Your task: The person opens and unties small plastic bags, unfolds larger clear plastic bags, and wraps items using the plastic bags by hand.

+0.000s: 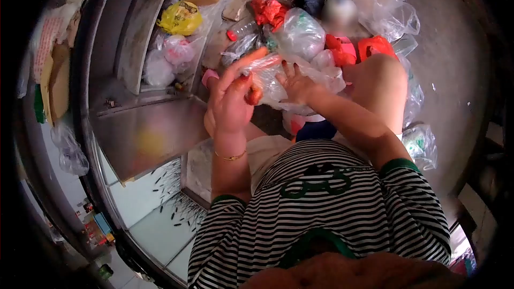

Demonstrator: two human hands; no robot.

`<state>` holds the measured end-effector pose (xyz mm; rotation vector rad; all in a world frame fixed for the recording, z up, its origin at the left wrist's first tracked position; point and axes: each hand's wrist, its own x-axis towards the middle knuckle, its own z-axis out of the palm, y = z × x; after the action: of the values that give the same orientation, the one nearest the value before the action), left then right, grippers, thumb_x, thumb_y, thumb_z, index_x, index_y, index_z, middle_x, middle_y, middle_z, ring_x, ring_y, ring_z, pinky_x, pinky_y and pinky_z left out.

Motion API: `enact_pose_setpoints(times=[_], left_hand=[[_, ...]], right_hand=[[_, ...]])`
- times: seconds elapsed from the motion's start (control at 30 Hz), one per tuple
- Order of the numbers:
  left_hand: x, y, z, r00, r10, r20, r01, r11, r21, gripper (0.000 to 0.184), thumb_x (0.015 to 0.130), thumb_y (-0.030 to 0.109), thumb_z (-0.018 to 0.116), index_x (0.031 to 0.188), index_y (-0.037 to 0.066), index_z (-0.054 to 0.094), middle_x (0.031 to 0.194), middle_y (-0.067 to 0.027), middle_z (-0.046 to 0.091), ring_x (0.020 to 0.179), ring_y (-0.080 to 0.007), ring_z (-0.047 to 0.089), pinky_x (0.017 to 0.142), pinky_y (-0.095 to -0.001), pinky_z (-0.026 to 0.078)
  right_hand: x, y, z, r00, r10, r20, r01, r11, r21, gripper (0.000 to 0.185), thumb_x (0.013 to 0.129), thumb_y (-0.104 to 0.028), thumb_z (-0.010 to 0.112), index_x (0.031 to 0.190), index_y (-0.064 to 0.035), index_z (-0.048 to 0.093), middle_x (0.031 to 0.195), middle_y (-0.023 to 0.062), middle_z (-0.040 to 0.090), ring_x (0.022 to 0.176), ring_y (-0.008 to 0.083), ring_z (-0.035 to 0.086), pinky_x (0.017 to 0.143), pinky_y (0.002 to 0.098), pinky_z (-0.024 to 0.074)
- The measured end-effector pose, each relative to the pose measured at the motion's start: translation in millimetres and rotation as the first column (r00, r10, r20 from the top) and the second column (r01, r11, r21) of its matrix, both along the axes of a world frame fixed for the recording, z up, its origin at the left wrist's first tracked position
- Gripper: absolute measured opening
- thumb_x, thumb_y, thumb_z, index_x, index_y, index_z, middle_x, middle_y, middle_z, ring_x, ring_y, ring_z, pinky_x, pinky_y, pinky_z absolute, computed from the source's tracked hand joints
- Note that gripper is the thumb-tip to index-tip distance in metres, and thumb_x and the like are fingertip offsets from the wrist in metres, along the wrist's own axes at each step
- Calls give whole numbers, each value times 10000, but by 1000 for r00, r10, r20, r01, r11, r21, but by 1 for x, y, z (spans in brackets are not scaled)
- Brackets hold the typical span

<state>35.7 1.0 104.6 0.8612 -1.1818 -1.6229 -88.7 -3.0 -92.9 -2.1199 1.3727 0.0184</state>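
My left hand is raised in front of my lap, its fingers bent around a gathered part of a clear plastic bag. Reddish-orange shapes show at its fingers; I cannot tell whether they are fingertips or something held. The bag spreads to the right, thin and crumpled. Against its near side is my right hand, fingers spread apart and touching the film without closing on it. Whether anything lies inside the bag is unclear.
An open cabinet on the left holds a yellow bag and a white bag. Ahead on the floor lie red bags, a clear bottle and a filled clear bag. My bare knee stands at the right.
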Motion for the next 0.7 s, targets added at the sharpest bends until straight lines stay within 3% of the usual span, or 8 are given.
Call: enact_pose_setpoints(times=[0.07,0.13,0.2,0.23,0.27,0.3,0.4,0.7], left_hand=[[-6,8,6,997,-56,-57,58,997,44,375,878,80,387,1212,-77,454,907,-153,626,480,-56,363,456,-184,310],[-12,16,12,992,-70,-104,75,996,47,391,879,91,386,1226,-83,434,1012,-203,596,443,-68,370,427,-190,315],[-14,23,19,990,-28,-141,32,999,24,412,877,98,369,1241,-89,411,1113,-253,550,407,-82,374,395,-199,315],[-14,24,21,987,1,-160,3,1000,21,420,873,94,357,1247,-91,401,1139,-267,533,397,-87,375,384,-203,313],[-11,19,19,948,-129,-291,114,991,-68,447,847,60,314,1262,-93,378,1238,-296,444,375,-100,366,358,-211,300],[-10,19,19,945,-124,-303,114,992,-50,458,837,58,310,1265,-92,376,1256,-297,423,378,-101,367,360,-212,300],[-6,17,19,937,-123,-326,122,992,-24,488,813,67,309,1272,-90,369,1299,-300,372,385,-101,374,367,-216,301],[-6,16,24,954,-84,-288,77,996,-36,552,794,164,378,1279,-99,354,1330,-291,337,399,-93,383,384,-211,311]], right_hand=[[5,-4,-15,1000,-4,5,4,1000,23,1053,652,-363,712,1409,-124,20,1373,289,190,1211,385,371,1018,381,312],[7,-7,-23,997,-70,41,70,997,-9,983,651,-380,706,1398,-108,128,1342,275,273,1189,362,406,1001,377,332],[-3,-6,-21,947,-193,258,186,981,53,897,674,-417,670,1382,-94,224,1310,238,362,1184,348,414,992,390,333],[-19,-5,13,858,-277,432,232,960,155,859,698,-447,637,1373,-92,240,1300,208,397,1191,350,404,994,403,324],[-24,-5,16,813,-329,481,270,944,189,826,713,-453,619,1361,-88,260,1289,191,420,1186,349,407,990,407,324],[-29,-5,20,761,-378,527,305,926,223,793,727,-459,601,1349,-85,280,1277,174,443,1180,348,410,987,411,323],[-15,-21,-66,822,-442,359,439,894,94,698,742,-405,593,1305,-70,353,1236,164,478,1126,338,458,961,394,352],[-25,-30,-47,873,-320,367,304,947,103,574,757,-354,576,1223,-55,427,1183,177,503,1102,335,472,948,388,364]])
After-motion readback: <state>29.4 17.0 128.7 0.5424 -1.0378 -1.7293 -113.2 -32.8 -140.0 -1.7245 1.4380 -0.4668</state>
